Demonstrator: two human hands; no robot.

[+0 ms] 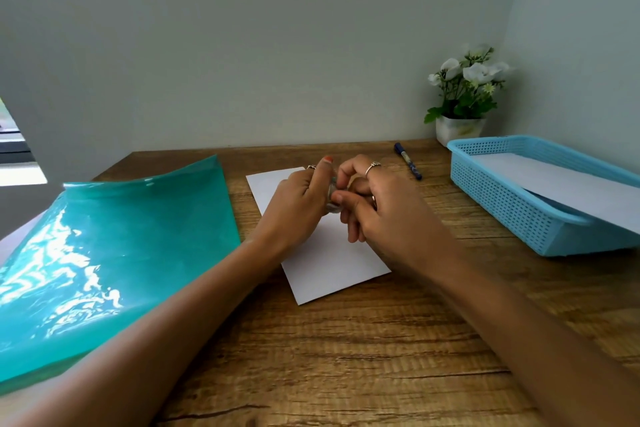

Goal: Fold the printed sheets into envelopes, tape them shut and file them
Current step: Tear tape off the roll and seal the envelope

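Home-office desk corner: wooden desk (346, 357), potted flowers (462, 97), blue paper tray (519, 208), teal plastic folder (121, 253).

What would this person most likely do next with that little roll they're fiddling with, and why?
Probably peel a strip free: both the left hand and right hand pinch the small clear tape roll above the folded white paper, which shows no tape yet.

Folder (114, 253) left, sheet (329, 253) centre, basket (512, 204) right.

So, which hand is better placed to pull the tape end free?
Probably the right hand: its fingertips pinch at the small clear tape roll, which the left hand grips steady.
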